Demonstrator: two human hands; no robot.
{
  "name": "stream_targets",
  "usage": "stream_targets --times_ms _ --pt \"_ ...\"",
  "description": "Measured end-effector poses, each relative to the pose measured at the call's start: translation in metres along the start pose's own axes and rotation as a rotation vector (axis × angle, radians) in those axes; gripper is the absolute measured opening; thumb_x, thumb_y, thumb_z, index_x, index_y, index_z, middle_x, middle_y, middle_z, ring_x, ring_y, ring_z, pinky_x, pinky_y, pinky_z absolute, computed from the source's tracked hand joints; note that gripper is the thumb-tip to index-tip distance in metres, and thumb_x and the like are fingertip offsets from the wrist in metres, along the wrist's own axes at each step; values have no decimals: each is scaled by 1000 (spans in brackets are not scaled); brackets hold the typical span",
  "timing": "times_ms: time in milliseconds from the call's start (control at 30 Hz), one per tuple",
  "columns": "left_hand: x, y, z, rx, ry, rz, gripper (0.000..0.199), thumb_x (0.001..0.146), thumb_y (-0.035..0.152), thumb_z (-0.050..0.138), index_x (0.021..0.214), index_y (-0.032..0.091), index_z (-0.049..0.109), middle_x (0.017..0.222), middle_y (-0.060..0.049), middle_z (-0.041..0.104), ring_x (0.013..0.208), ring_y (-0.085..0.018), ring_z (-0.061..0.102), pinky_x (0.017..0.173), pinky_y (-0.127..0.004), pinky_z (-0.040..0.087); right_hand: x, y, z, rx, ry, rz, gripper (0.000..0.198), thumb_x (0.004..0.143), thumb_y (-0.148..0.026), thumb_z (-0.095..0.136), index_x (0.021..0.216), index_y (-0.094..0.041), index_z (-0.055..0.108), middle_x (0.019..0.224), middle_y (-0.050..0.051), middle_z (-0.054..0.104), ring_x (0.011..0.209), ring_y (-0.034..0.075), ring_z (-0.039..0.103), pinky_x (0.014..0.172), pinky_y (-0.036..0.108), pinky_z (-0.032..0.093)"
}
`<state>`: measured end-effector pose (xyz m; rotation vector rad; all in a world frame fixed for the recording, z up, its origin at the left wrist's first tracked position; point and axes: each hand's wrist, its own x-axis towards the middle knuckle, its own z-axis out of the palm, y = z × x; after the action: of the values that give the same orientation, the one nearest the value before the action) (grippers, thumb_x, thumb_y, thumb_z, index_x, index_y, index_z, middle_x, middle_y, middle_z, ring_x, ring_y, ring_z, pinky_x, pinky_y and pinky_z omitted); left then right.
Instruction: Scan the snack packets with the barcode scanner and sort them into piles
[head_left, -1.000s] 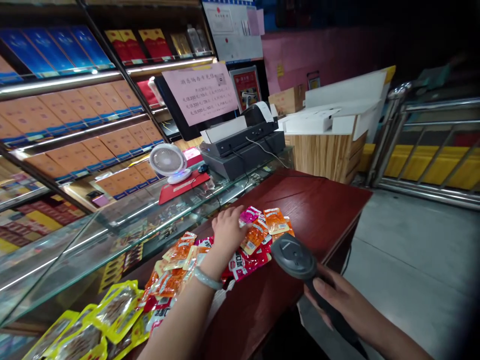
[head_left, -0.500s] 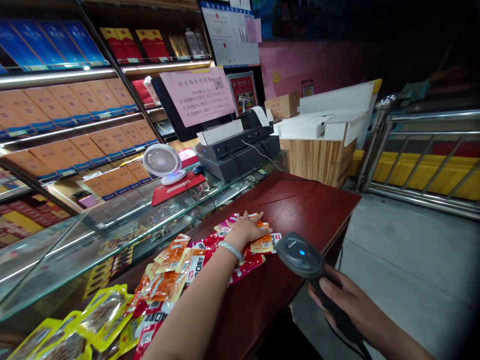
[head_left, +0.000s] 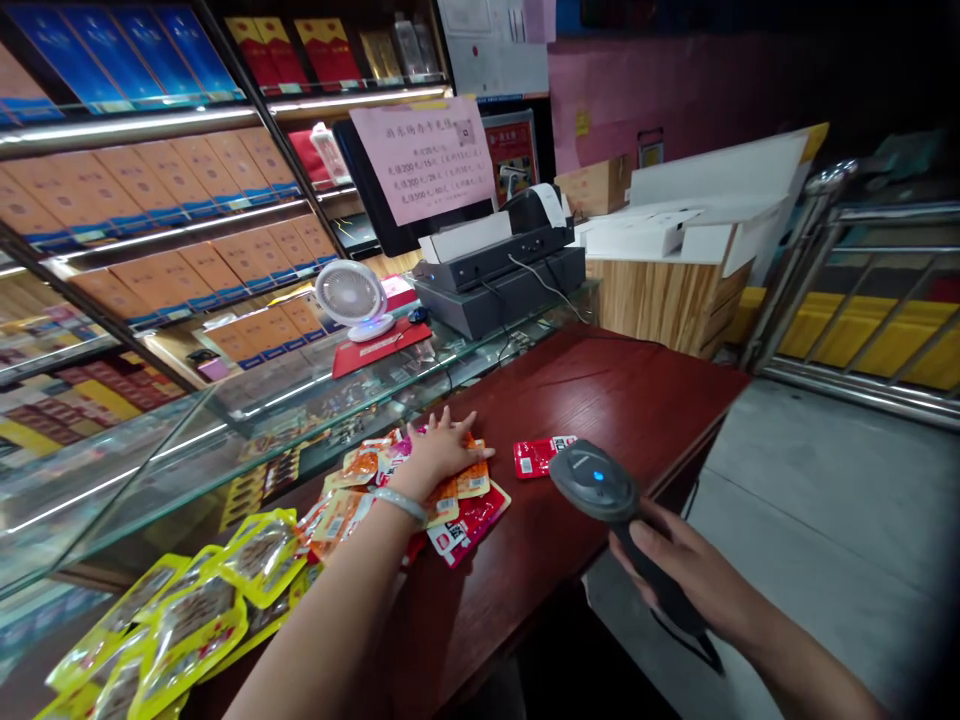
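My left hand (head_left: 442,450) lies palm down with spread fingers on a pile of red and orange snack packets (head_left: 472,520). A pale bracelet (head_left: 399,503) circles its wrist. In my right hand (head_left: 667,550) is a dark barcode scanner (head_left: 598,482) with a blue light glowing on top. The scanner's head hangs over the wooden tabletop, close to a single red packet (head_left: 534,458) lying apart from the pile. Yellow-edged snack packets (head_left: 196,610) are heaped at the lower left, beside my left forearm.
A glass display counter (head_left: 180,450) runs along the left of the dark red table (head_left: 622,375). On it stand a white fan (head_left: 350,295) and a grey cash drawer with a printer (head_left: 502,290). A metal railing (head_left: 885,370) stands at the right.
My left hand has slid left with the pile of packets. One red packet now lies separate on the table, near the scanner. The whole view has shifted slightly.
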<state>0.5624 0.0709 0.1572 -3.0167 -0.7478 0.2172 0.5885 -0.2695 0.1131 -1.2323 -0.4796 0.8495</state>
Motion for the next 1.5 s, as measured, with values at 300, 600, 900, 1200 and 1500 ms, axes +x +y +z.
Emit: stream_targets --times_ms 300,600,900,1200,1500 --pt "6 97 2 6 151 306 47 84 57 62 108 18 71 116 -16 67 117 -30 58 111 -50 34 -18 0 -21 -42 67 -47 39 90 -60 60 86 -21 56 68 -5 53 45 5 45 42 17 33" --pt "2 100 -2 -171 14 188 51 77 54 70 113 18 62 109 -12 71 100 -26 68 78 -31 51 -20 9 -18 -29 134 19 45 88 -62 61 108 -21 58 68 -5 55 44 6 45 42 19 33" --pt "4 103 14 -510 -18 190 26 78 37 73 94 19 61 87 -6 72 78 -19 69 66 -25 48 -11 23 -11 -5 115 32 56 87 -64 61 120 -19 52 64 -6 51 43 9 45 41 21 32" --pt "13 93 14 -1104 46 46 6 93 26 52 94 20 51 44 8 54 30 -9 43 38 -18 27 -4 16 5 -34 99 -6 52 86 -68 58 103 -19 53 66 -6 50 42 7 43 42 20 32" --pt "17 93 21 -1133 90 59 7 90 25 52 94 19 52 42 8 49 32 -11 47 37 -19 29 -2 17 7 -25 92 -13 49 88 -66 58 101 -18 53 65 -7 48 43 6 43 42 19 33"
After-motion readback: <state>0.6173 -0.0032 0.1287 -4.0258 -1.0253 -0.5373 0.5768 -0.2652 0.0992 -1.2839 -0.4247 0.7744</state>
